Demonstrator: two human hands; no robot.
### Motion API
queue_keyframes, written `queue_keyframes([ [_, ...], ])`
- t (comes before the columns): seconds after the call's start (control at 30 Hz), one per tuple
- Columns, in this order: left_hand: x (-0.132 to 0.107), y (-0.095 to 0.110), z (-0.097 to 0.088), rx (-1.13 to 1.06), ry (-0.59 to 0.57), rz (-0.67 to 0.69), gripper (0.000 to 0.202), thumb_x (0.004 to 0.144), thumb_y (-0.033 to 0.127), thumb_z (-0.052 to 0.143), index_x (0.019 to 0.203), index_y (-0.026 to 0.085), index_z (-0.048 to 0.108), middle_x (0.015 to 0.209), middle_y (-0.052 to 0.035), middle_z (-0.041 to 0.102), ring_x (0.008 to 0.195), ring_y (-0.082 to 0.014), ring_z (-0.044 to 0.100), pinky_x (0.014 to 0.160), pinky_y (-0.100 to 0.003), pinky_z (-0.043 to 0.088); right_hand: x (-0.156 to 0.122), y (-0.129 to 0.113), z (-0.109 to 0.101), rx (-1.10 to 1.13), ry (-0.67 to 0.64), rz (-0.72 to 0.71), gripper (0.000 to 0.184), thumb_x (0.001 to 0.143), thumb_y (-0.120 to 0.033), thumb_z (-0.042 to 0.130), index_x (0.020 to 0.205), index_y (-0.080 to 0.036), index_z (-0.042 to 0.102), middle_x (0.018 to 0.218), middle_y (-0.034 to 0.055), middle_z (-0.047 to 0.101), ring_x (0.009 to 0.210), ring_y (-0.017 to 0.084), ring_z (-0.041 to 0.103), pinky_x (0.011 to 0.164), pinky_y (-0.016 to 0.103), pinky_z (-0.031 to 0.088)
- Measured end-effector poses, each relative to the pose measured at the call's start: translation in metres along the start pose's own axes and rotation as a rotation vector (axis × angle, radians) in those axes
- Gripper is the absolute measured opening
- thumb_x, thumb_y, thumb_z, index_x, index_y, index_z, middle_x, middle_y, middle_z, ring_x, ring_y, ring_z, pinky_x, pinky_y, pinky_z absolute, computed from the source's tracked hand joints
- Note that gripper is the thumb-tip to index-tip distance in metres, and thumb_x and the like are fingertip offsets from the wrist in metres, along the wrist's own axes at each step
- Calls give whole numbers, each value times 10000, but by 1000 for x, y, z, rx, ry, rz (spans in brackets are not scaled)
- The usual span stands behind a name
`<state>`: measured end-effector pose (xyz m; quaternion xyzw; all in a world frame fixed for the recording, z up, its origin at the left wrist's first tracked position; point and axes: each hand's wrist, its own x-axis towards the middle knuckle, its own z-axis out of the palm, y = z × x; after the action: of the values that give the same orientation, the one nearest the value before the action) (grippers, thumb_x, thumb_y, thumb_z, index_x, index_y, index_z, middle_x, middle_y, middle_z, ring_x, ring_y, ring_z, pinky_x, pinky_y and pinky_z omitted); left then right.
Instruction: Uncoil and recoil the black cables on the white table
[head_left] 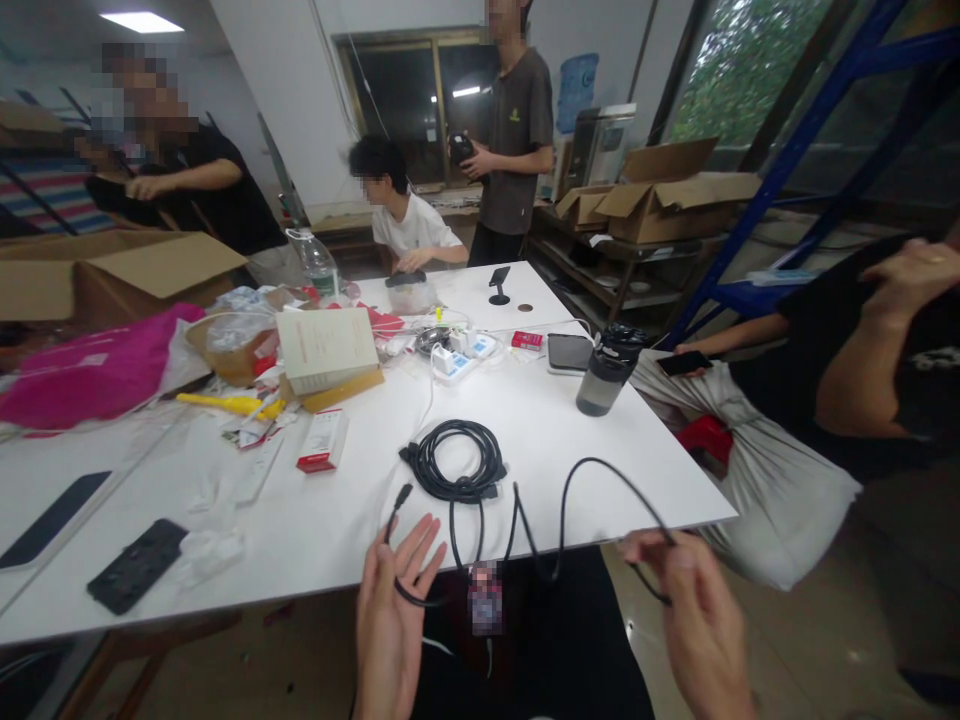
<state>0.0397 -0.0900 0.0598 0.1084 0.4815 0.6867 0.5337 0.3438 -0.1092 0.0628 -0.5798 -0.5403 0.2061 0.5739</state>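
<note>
My left hand (pixel 401 590) is palm up near the table's front edge, its fingers stretched out. A black cable (pixel 615 462) is pinned at its thumb, with the plug end (pixel 403 495) sticking up past the thumb tip. My right hand (pixel 694 600), at the right, has its fingers closed round another stretch of the same cable. Between my hands the cable bends in loose loops over the table edge and my lap. Just beyond lies a coiled bundle of black cable (pixel 459 460) with several plugs; whether it joins the held cable I cannot tell.
On the white table (pixel 525 430) are a dark bottle (pixel 609 370), a power strip (pixel 465 360), a red-and-white box (pixel 322 440), a phone (pixel 570 353) and a black case (pixel 139 565). Clutter and a pink bag (pixel 97 370) fill the left. A seated person (pixel 825 370) is close at right; others stand or sit beyond.
</note>
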Motion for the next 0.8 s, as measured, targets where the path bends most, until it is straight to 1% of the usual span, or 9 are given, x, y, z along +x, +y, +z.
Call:
queue_keyframes([
  [0.1, -16, -26, 15, -92, -63, -181, 697, 826, 541, 914, 1376, 199, 658, 1267, -220, 792, 1244, -375, 754, 1074, -540, 599, -21, -30, 48, 6, -272, -104, 265, 1146, -308, 428, 1182, -245, 683, 1068, 60, 756, 975, 168, 754, 868, 230, 621],
  [0.2, -30, -33, 30, -144, -141, -272, 569, 800, 490, 947, 1229, 182, 734, 1132, -152, 801, 992, -277, 779, 956, -435, 629, -36, -50, 77, -54, -503, -321, 297, 1134, -251, 432, 1334, -243, 652, 1229, 91, 741, 1116, 180, 744, 960, 245, 622],
  [0.3, -35, -21, 43, -178, -258, -258, 311, 857, 425, 912, 899, 180, 726, 756, -4, 645, 721, -151, 630, 888, -347, 600, -41, -59, 88, -204, -520, -509, 299, 1122, -236, 454, 1349, -225, 649, 1284, 118, 722, 1187, 214, 716, 1005, 308, 617],
  [0.37, -33, -8, 51, -198, -338, -258, 332, 886, 390, 889, 763, 187, 657, 646, 39, 466, 688, -141, 553, 898, -335, 576, -36, -59, 92, -292, -529, -596, 263, 1108, -229, 492, 1300, -215, 672, 1263, 126, 720, 1174, 240, 697, 1007, 368, 607],
  [0.43, -24, 2, 58, -205, -375, -274, 327, 913, 388, 860, 759, 190, 650, 644, 43, 388, 722, -157, 541, 890, -339, 561, -23, -56, 98, -357, -547, -674, 259, 1086, -202, 531, 1301, -198, 677, 1234, 133, 713, 1129, 250, 680, 980, 401, 588],
  [0.53, 2, 10, 67, -146, -378, -241, 357, 986, 534, 748, 1020, 179, 744, 706, 29, 412, 778, -181, 545, 803, -329, 538, 6, -45, 117, -424, -544, -802, 332, 1071, -132, 514, 1375, -169, 642, 1213, 141, 699, 1060, 244, 652, 928, 407, 544],
  [0.6, 29, 10, 71, -7, -363, -99, 544, 1014, 662, 639, 1237, 174, 730, 739, 23, 437, 781, -186, 536, 763, -320, 513, 28, -35, 137, -473, -560, -852, 360, 1081, -123, 508, 1423, -170, 611, 1205, 125, 695, 1033, 236, 638, 918, 406, 515],
  [0.67, 63, 6, 68, 265, -321, 170, 568, 1018, 675, 613, 1283, 182, 716, 747, 23, 457, 766, -188, 525, 785, -328, 505, 48, -24, 161, -520, -591, -864, 319, 1108, -167, 521, 1415, -173, 607, 1148, 97, 697, 990, 226, 628, 898, 395, 496],
  [0.8, 121, -7, 46, 964, -217, 679, 464, 1027, 567, 597, 1285, 202, 718, 1058, -112, 671, 1093, -321, 612, 1070, -518, 481, 68, -1, 202, -589, -626, -852, 274, 1129, -303, 546, 1345, -161, 637, 1043, 72, 684, 965, 236, 610, 898, 403, 479],
])
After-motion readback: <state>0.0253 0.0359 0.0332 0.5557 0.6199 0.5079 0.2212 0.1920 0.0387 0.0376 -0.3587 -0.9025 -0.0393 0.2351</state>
